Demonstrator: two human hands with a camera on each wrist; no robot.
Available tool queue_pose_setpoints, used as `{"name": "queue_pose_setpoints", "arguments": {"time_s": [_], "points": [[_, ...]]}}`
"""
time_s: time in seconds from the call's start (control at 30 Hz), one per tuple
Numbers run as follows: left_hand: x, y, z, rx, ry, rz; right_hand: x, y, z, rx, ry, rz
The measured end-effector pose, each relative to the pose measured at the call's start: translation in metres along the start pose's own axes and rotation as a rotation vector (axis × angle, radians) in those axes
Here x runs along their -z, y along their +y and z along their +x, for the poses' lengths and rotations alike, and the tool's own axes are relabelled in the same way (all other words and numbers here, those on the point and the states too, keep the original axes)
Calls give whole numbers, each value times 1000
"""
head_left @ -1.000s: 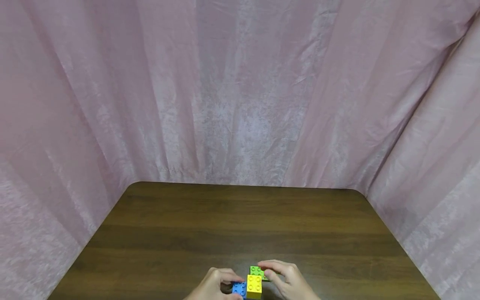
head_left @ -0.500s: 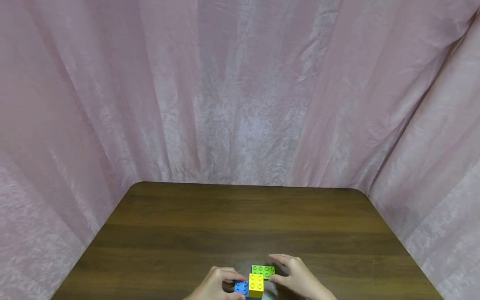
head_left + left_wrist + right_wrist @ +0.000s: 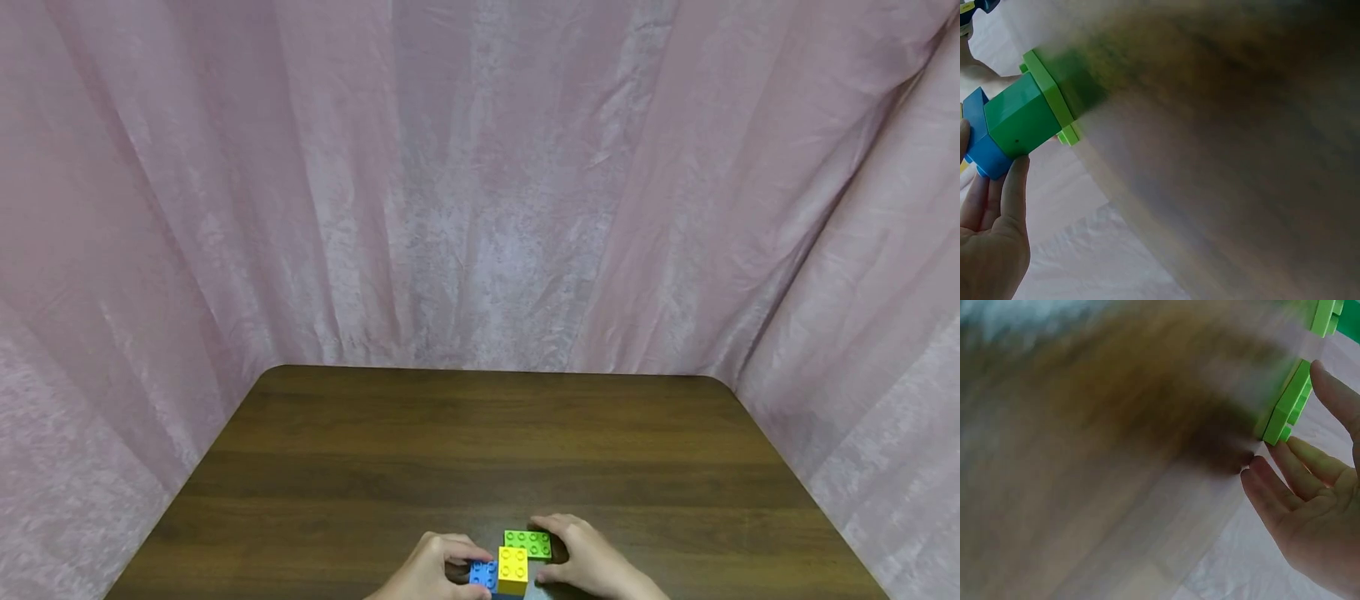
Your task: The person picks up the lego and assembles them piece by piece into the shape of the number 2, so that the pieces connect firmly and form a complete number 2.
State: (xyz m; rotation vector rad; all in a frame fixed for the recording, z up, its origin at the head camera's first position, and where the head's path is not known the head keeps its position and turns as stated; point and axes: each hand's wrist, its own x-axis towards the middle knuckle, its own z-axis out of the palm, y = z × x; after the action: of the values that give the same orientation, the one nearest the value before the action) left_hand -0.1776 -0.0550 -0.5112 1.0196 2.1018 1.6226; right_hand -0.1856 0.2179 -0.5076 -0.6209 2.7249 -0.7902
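Note:
My left hand (image 3: 431, 571) holds a stack of toy building bricks by its blue brick (image 3: 482, 574). A yellow brick (image 3: 513, 568) sits on the blue one. Below them, the left wrist view shows a dark green brick (image 3: 1019, 115) on a light green plate (image 3: 1050, 94). Just behind the stack lies a separate light green studded plate (image 3: 538, 544), flat on the table. My right hand (image 3: 588, 560) is at its right end, thumb and fingers spread to either side. In the right wrist view the fingers come close to that plate (image 3: 1288, 403); firm contact is unclear.
The brown wooden table (image 3: 465, 442) stretches away behind the bricks to rounded far corners. Pink curtains (image 3: 480, 183) hang behind it and along both sides.
My right hand first draws back rightward from the light green plate with fingers spreading, then its fingers come in a little. The left hand keeps its hold on the stack.

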Motion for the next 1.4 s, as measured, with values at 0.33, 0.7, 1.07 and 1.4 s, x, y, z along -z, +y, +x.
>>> {"name": "queue_pose_setpoints", "arguments": {"time_s": [0.33, 0.7, 1.07, 1.4], "points": [[0, 1, -1, 40, -3, -31, -5, -2, 2, 1, 18, -65], [-1, 3, -1, 21, 13, -29, -8, -5, 0, 51, 83, -99], [-1, 1, -2, 8, 27, 17, 3, -8, -8, 102, 183, 70], [-2, 0, -1, 23, 24, 18, 24, -34, -19, 163, 268, 121]]}}
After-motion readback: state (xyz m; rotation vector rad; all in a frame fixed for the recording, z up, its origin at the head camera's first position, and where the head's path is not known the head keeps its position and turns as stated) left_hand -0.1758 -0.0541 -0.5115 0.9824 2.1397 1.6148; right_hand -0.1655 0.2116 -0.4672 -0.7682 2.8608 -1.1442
